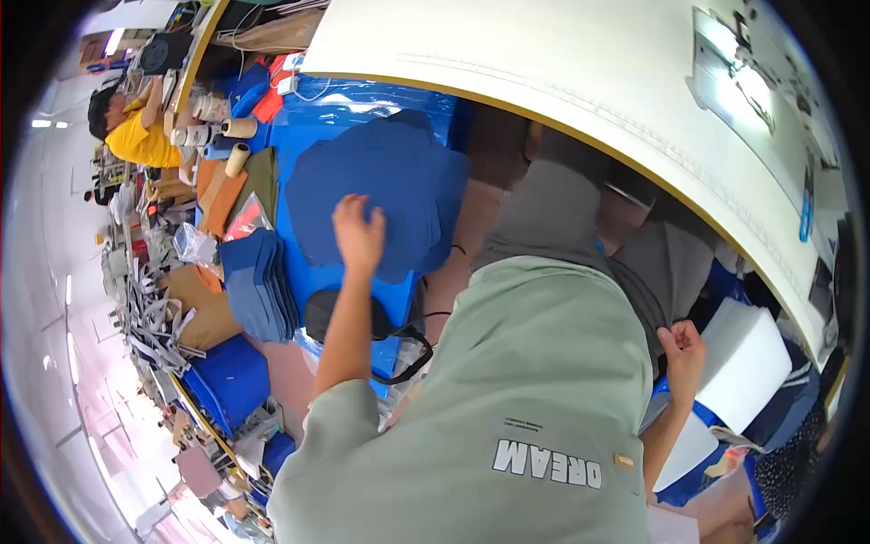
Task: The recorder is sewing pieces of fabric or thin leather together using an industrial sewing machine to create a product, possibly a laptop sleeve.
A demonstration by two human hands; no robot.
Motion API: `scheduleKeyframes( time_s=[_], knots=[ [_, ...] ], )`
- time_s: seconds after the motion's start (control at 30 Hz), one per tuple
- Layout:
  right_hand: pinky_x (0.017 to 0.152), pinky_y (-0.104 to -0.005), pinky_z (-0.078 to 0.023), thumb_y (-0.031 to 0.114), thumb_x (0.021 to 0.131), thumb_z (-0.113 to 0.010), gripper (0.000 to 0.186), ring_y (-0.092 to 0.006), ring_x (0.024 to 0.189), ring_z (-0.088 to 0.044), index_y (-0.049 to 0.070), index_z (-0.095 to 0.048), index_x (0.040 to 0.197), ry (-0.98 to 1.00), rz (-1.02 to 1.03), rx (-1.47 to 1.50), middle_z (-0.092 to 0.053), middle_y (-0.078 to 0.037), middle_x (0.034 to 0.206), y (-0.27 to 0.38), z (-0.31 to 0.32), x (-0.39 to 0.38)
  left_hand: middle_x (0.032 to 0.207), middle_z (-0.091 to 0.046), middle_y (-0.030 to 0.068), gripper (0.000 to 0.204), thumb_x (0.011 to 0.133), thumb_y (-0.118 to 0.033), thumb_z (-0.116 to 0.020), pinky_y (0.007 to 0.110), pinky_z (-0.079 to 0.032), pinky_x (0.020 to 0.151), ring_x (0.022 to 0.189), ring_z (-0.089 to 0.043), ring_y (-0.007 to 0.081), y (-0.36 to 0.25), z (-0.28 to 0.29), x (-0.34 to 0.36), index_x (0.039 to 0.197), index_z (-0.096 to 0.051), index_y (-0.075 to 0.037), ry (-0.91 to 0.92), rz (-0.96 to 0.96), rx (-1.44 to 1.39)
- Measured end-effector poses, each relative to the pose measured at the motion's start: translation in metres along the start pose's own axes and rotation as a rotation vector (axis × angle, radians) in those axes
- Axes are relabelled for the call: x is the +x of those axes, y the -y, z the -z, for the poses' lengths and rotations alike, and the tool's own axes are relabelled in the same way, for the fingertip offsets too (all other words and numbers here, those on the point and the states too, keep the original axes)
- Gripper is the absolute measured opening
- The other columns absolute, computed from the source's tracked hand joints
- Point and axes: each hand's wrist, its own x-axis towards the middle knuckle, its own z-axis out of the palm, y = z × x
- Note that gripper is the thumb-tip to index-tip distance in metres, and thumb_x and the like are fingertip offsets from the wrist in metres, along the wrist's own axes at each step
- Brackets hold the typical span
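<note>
My left hand reaches over a pile of dark blue cut fabric pieces. Its fingers are apart and bent a little, touching or just above the top layer. No piece is gripped in it. The pile lies loosely spread on a bright blue plastic surface. On the right, my right hand hangs beside my grey-trousered leg. Its fingers are curled in, thumb close to them; whether anything small is between them is hidden.
A white worktable runs along the top right, with a lit sewing machine on it. A folded blue fabric stack, thread cones and a blue bin stand left. White foam-like blocks sit right. A person in yellow works far left.
</note>
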Motion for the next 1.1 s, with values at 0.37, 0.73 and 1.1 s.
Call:
scheduleKeyframes(
  time_s=[0.37,0.73,1.1],
  knots=[
    [0.072,-0.0327,-0.051,0.008,0.094,-0.078,0.012,-0.0196,0.079,-0.061,0.001,-0.069,0.096,-0.393,0.185,-0.219,-0.065,-0.008,0.086,-0.019,-0.031,-0.008,0.153,-0.055,0.0228,0.063,0.091,-0.031,-0.07,0.055,-0.042,0.118,0.141,-0.051,0.0431,-0.041,-0.045,0.008,0.146,-0.058,-0.001,0.328,-0.087,0.387],
    [0.076,-0.0356,-0.055,0.017,0.092,-0.082,0.023,-0.0244,0.082,-0.067,0.002,-0.071,0.106,-0.467,0.076,-0.167,-0.068,-0.012,0.094,-0.012,-0.045,-0.018,0.082,-0.071,0.0229,0.039,0.104,-0.031,-0.067,0.05,-0.054,0.078,0.081,-0.071,0.0376,0.064,0.009,0.042,0.099,-0.071,0.008,0.21,-0.008,-0.143],
    [0.071,-0.025,-0.045,0.016,0.106,-0.068,0.016,-0.0091,0.077,-0.055,0.001,-0.072,0.103,-0.518,0.233,-0.104,-0.064,-0.001,0.084,0.016,-0.006,0.017,0.075,-0.054,-0.0078,0.032,0.103,-0.034,-0.071,0.027,-0.034,0.059,0.067,-0.044,0.0049,0.077,0.069,0.051,0.083,-0.067,-0.01,0.449,0.67,-0.655]
  ],
)
